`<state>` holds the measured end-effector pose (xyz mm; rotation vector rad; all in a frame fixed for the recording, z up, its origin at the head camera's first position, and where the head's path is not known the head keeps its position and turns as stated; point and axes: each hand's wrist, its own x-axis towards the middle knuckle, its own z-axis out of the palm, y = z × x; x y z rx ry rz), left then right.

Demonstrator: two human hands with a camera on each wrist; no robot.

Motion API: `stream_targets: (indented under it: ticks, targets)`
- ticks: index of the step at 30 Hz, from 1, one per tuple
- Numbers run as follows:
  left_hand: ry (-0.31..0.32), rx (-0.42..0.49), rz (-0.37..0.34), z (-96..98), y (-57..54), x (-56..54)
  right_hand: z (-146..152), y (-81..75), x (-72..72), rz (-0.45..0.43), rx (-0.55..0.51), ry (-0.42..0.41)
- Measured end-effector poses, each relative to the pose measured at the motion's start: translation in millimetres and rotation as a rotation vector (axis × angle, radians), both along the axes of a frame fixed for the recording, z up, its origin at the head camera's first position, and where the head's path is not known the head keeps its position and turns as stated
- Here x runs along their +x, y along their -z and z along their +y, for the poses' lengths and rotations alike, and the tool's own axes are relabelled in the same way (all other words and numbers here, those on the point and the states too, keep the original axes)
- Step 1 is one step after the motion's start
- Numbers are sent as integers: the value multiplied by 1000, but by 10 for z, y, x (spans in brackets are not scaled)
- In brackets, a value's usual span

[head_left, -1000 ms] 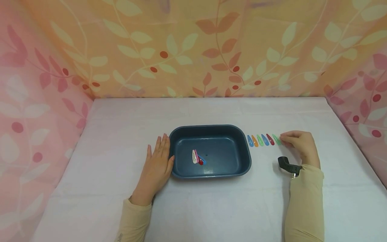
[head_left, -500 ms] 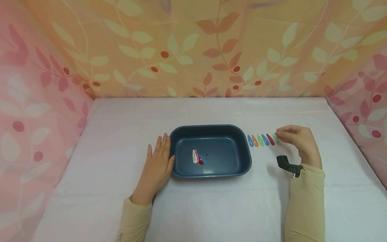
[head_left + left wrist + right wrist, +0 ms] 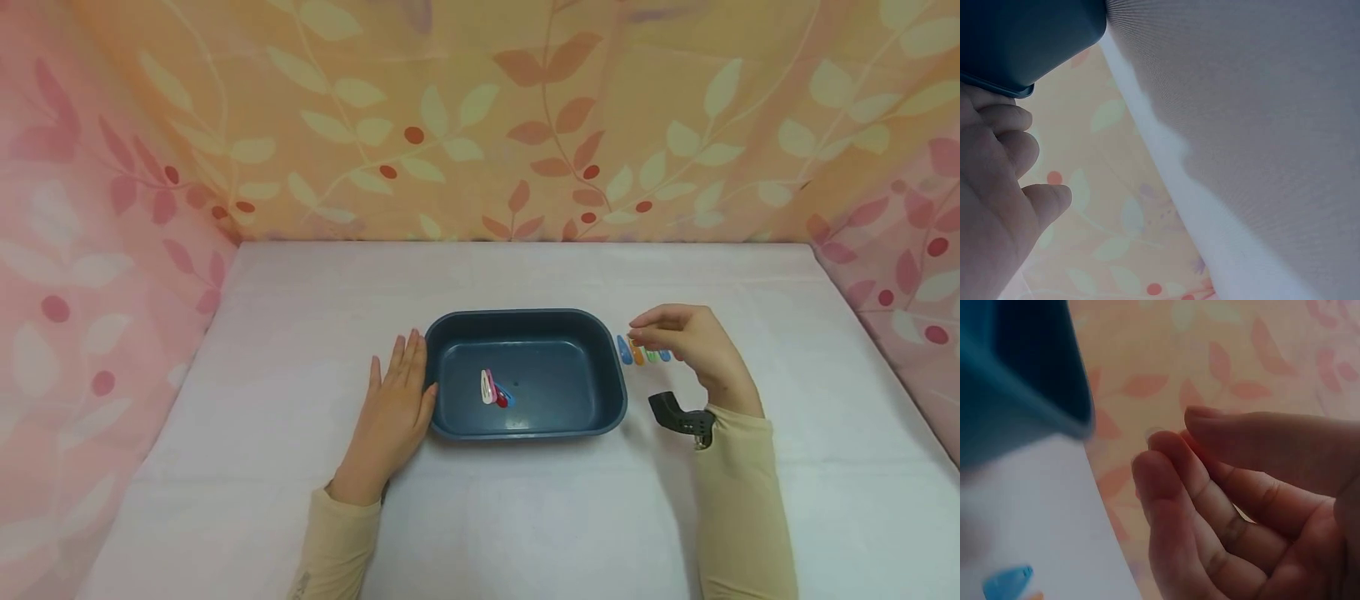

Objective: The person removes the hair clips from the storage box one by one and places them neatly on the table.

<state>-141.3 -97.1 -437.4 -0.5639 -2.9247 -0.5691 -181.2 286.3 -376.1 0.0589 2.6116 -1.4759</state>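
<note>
A dark blue plastic tray [image 3: 558,387] stands on the white cloth, with several hair clips [image 3: 487,388] in white, pink, red and blue lying on its floor. My left hand [image 3: 390,408] lies with straight fingers against the tray's left wall. To the right of the tray is a row of snap hair clips, with a blue clip [image 3: 624,350] nearest the tray and an orange clip [image 3: 638,354] beside it. Over this row hovers my right hand [image 3: 701,350], fingers loosely bent, nothing visible between thumb and fingertips. It hides the far end of the row.
White cloth [image 3: 525,517] covers the table. A leaf-patterned curtain [image 3: 465,192] hangs along the back edge, and pink patterned cloth [image 3: 97,250] closes off the sides. A black wrist camera [image 3: 678,414] sticks out from the right sleeve.
My right hand has lifted from the light green clip at the row's right end and moved left towards the tray, over the other clips. The left hand stays against the tray.
</note>
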Motion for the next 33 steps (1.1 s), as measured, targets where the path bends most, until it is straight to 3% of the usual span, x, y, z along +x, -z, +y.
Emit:
stream_targets:
  ticks: [10,25,33]
  targets:
    - [-1,-17,-10,11,-14,-6,-416,-61,-59,-21,-48,-167]
    - [-8,-15,-5,4,-10,-4,-885,-26,-155,-6,-63,-377]
    - [1,2,11,2,-12,2,-1119,0,-247,-28,24,-490]
